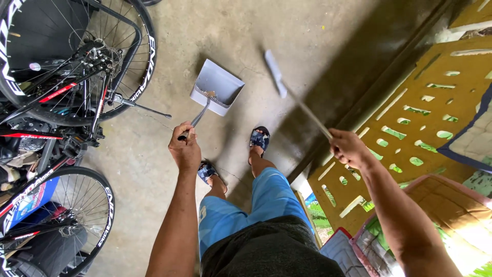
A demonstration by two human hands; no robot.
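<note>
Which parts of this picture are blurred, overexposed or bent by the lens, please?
In the head view, the broom in the right hand is smeared by motion, while the dustpan held by the left hand is sharp; daylight blows out the lower right corner; the wide lens bows the bicycle wheels and the yellow pierced wall.

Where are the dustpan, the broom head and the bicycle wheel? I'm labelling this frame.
dustpan (218, 84): head view, middle of the grey pan.
broom head (274, 73): head view, its blurred grey head.
bicycle wheel (146, 56): head view, black rim, upper left.
</note>
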